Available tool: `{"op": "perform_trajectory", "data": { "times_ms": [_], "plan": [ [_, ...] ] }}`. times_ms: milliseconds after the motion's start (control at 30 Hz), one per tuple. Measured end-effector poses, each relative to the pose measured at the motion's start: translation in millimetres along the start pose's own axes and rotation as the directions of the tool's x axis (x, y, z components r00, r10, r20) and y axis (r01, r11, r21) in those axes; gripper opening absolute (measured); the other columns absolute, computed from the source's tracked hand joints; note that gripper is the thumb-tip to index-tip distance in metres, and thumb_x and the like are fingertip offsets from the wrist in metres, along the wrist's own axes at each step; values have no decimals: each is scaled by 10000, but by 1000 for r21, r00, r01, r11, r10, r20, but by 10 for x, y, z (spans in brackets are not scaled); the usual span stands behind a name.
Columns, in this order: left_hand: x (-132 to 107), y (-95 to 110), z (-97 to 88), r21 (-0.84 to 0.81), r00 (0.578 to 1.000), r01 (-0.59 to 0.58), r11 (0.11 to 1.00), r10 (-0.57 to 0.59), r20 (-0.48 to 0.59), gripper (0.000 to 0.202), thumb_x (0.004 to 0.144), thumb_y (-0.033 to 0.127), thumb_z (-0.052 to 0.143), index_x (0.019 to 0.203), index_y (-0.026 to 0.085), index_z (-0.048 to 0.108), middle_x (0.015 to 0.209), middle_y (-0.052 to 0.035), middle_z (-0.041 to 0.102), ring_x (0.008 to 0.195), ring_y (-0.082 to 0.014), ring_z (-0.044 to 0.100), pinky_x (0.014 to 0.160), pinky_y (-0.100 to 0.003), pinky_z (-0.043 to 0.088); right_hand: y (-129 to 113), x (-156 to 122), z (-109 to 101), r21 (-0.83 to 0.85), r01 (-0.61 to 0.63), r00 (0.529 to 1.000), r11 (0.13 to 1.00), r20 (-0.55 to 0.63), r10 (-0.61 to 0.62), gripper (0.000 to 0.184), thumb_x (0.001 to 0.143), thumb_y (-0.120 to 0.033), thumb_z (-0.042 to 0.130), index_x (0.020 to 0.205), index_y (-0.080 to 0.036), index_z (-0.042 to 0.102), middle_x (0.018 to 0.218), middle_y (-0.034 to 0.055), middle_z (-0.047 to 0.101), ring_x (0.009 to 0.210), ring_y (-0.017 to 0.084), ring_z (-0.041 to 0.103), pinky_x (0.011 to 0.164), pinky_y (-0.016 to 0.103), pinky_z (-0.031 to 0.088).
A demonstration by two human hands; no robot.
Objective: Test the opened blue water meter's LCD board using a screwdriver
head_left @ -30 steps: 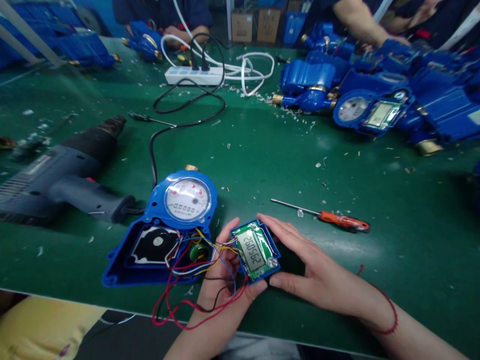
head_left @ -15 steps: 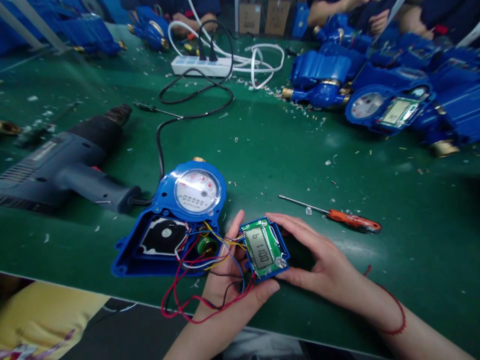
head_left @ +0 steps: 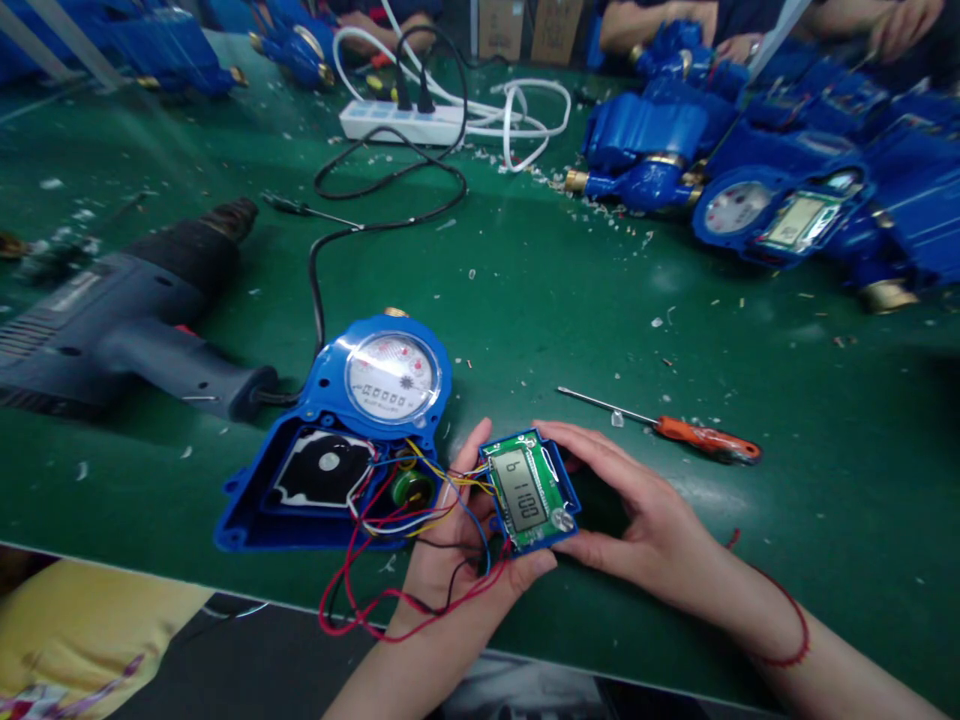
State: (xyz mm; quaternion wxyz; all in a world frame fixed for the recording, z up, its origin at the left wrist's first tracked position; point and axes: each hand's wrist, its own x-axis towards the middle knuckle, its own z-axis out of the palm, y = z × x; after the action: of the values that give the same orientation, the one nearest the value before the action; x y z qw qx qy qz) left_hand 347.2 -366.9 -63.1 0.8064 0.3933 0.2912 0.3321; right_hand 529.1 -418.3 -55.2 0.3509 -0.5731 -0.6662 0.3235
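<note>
Both my hands hold a green circuit board with an LCD [head_left: 529,490] in a blue frame, its display lit with digits. My left hand [head_left: 450,545] cradles it from below, and my right hand [head_left: 637,505] curls around its right edge. Red, yellow, blue and black wires [head_left: 360,605] run from the board across my left palm into the open blue water meter housing [head_left: 300,490]. The housing's dial [head_left: 391,378] lies just above, near my left hand. An orange-handled screwdriver [head_left: 705,440] rests beyond my right fingers, apart from them.
A grey heat gun [head_left: 135,340] lies left on the green workbench [head_left: 600,330], which is strewn with plastic scraps. A power strip [head_left: 401,122] with cables sits at the back. Several blue meters [head_left: 780,210] are piled at the right. Co-workers' hands [head_left: 675,25] work beyond.
The digits on the LCD differ from those a second ago. The view has shifted slightly, moving the scene in the picture, while both hands keep the same hold on the board.
</note>
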Motion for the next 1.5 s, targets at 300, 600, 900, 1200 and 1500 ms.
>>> {"op": "perform_trajectory", "data": {
  "times_ms": [300,600,900,1200,1500],
  "plan": [
    [7,-47,10,52,996,-69,996,72,-57,787,663,35,799,1288,392,480,1189,20,669,1041,-185,677,855,-238,577,13,-4,69,12,19,999,1000,-33,-19,631,860,-343,691,1403,-219,396,1383,110,485,1290,229,449,1076,417,413],
    [-28,-2,12,97,998,42,994,-36,-56,985,608,71,846,1384,430,356,1285,17,599,1150,-235,616,937,-337,557,2,-37,106,18,13,997,1000,-76,-12,684,823,-273,730,1407,-261,374,1392,69,468,1291,190,433,1093,368,392],
    [12,-24,-3,349,986,-54,936,105,-130,854,591,178,878,1282,392,423,1136,43,585,1002,-158,615,866,-240,514,-81,-53,138,8,-19,1000,1000,4,19,664,852,-103,557,1447,-223,287,1463,62,372,1353,145,327,1144,356,312],
    [-29,8,47,328,981,-21,944,82,-174,810,612,135,853,1255,389,429,1063,57,611,925,-120,613,823,-203,495,-374,-86,31,-162,200,968,966,-120,-221,298,867,-75,463,1129,-163,576,1116,85,498,1050,205,431,906,361,419],
    [-8,-34,24,355,980,-54,933,118,-162,792,627,44,785,1244,386,425,957,68,615,788,-86,601,736,-182,504,-417,-39,203,-333,292,951,897,2,-309,162,912,-79,469,888,-108,627,897,69,525,871,215,405,846,405,326]
  ]
}}
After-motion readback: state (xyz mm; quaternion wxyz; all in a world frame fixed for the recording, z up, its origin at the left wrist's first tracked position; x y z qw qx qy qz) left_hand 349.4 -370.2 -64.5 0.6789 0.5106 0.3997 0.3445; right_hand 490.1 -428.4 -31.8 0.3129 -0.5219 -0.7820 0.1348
